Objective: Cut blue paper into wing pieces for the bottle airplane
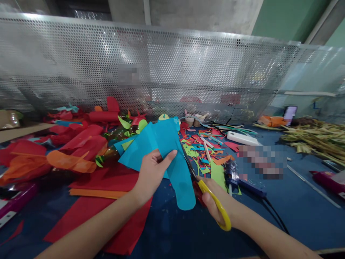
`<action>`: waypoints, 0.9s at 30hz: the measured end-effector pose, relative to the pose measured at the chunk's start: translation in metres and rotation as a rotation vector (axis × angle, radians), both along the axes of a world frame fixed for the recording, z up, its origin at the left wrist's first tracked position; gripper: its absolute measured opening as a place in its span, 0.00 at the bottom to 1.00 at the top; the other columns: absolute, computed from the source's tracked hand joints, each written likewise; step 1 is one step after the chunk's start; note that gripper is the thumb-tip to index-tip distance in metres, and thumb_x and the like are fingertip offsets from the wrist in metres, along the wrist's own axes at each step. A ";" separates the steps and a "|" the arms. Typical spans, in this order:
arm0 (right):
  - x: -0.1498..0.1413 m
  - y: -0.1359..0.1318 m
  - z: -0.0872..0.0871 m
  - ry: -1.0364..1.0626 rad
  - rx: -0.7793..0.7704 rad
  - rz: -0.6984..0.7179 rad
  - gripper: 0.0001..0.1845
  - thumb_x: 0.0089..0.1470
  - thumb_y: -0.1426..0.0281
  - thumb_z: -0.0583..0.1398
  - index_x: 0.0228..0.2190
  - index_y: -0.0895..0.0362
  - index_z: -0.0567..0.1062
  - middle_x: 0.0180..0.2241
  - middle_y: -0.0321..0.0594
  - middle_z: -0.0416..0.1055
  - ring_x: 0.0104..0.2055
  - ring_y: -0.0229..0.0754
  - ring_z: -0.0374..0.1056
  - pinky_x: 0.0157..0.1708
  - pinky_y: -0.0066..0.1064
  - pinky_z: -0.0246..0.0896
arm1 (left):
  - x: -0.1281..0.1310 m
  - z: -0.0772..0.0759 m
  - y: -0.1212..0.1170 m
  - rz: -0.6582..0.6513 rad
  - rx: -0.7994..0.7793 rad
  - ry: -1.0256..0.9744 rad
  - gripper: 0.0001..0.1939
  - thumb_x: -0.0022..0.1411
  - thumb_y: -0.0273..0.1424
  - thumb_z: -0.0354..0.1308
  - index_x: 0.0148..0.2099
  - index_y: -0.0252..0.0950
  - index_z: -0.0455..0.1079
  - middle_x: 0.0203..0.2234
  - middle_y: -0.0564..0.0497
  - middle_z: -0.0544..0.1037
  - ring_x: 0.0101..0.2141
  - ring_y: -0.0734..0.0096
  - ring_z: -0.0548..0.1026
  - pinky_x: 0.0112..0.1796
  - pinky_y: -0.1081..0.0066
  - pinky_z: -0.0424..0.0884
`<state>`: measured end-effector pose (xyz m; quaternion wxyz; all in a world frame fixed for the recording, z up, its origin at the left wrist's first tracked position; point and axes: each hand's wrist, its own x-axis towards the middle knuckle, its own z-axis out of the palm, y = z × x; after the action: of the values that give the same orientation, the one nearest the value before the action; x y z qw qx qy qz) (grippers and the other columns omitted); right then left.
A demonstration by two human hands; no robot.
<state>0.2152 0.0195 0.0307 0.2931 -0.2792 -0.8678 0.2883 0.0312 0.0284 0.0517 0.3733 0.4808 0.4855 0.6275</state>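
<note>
My left hand (152, 172) pinches a folded sheet of turquoise paper (164, 151) and holds it up above the dark blue table (188, 230). My right hand (215, 201) grips yellow-handled scissors (212, 201), whose blades run along the paper's right edge. The sheet's lower end hangs down as a rounded strip between my two hands.
Red and orange paper sheets (88, 187) and paper craft pieces (70, 144) lie at the left. Several coloured scraps (205, 151) litter the middle. A glue gun (237, 178) with a black cable lies right of the scissors. Dried leaves (315, 138) lie far right. A perforated metal screen (172, 72) stands behind.
</note>
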 end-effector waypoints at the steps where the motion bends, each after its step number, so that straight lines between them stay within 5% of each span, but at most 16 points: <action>1: 0.000 0.000 0.000 0.003 -0.004 -0.004 0.33 0.55 0.41 0.32 0.22 0.54 0.54 0.21 0.34 0.56 0.20 0.34 0.50 0.21 0.29 0.47 | 0.000 0.000 0.000 0.003 0.001 0.023 0.16 0.48 0.41 0.65 0.22 0.35 0.68 0.18 0.55 0.68 0.22 0.72 0.66 0.23 0.73 0.64; 11: 0.001 0.002 0.001 0.033 -0.126 0.018 0.34 0.51 0.37 0.34 0.24 0.54 0.56 0.22 0.36 0.60 0.21 0.35 0.51 0.22 0.30 0.48 | 0.003 0.001 -0.003 0.011 0.014 0.114 0.14 0.49 0.41 0.64 0.23 0.35 0.71 0.18 0.54 0.72 0.20 0.74 0.65 0.20 0.74 0.63; 27: -0.001 0.004 -0.013 0.028 -0.105 -0.075 0.38 0.48 0.35 0.32 0.21 0.55 0.57 0.19 0.34 0.56 0.19 0.34 0.50 0.20 0.29 0.45 | 0.007 -0.002 -0.004 -0.077 -0.121 -0.161 0.15 0.45 0.41 0.67 0.29 0.33 0.74 0.21 0.52 0.77 0.22 0.70 0.73 0.25 0.70 0.72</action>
<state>0.2139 0.0238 0.0172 0.3007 -0.3224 -0.8362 0.3263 0.0380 0.0245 0.0500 0.4634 0.4237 0.4720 0.6188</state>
